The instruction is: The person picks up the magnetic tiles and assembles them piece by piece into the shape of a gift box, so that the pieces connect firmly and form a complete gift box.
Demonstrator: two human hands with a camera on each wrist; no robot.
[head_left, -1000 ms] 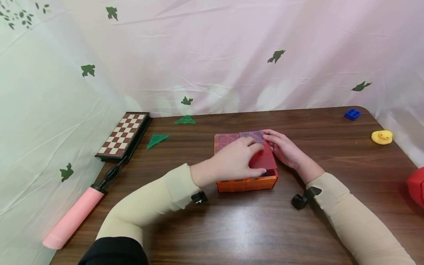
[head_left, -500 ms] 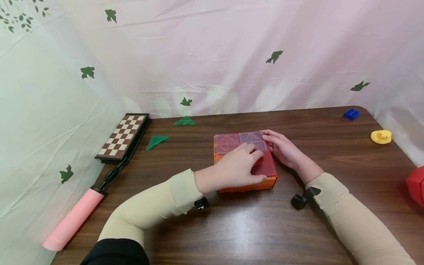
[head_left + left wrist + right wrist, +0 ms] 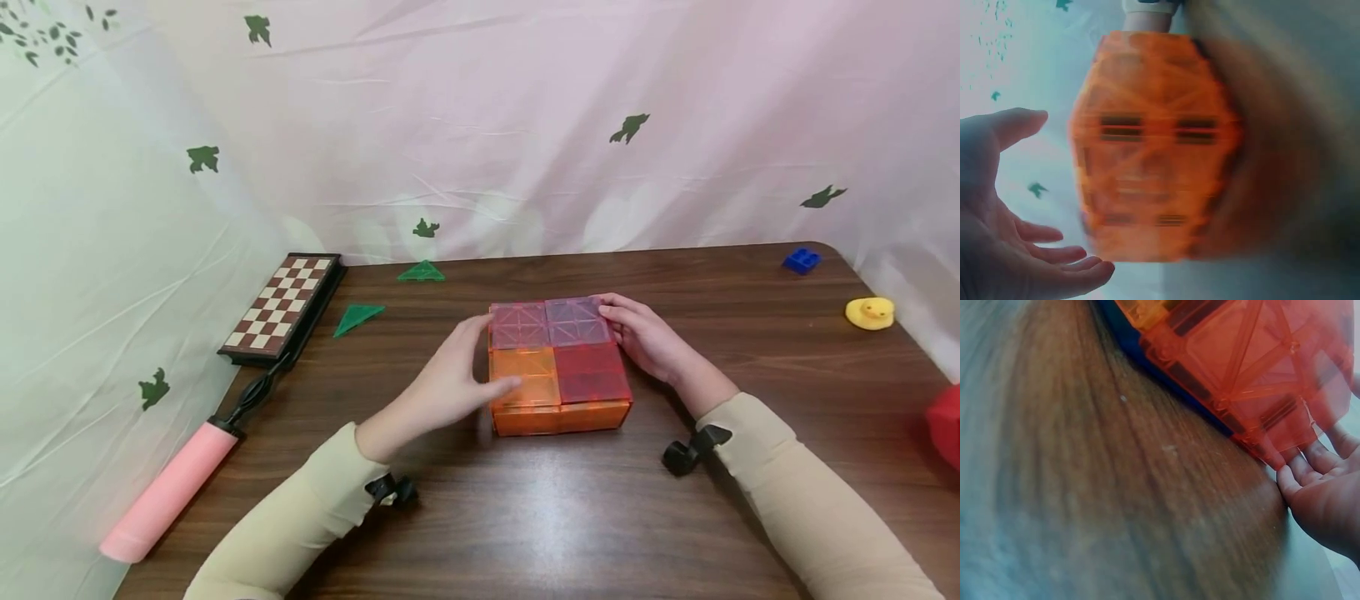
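In the head view, the left hand (image 3: 435, 387) has come off the red tile (image 3: 592, 375) to the left of the tile box (image 3: 525, 422) on the table (image 3: 555, 517); four tiles now lie flat on top, so the opening looks covered. In the left wrist view, that hand's thumb and fingers spread wide beside the orange side (image 3: 1154, 144), gripping nothing; any fingertip contact is unclear. In the right wrist view, the right hand (image 3: 1329, 487) holds the box's red side (image 3: 1254, 369), fingers bent.
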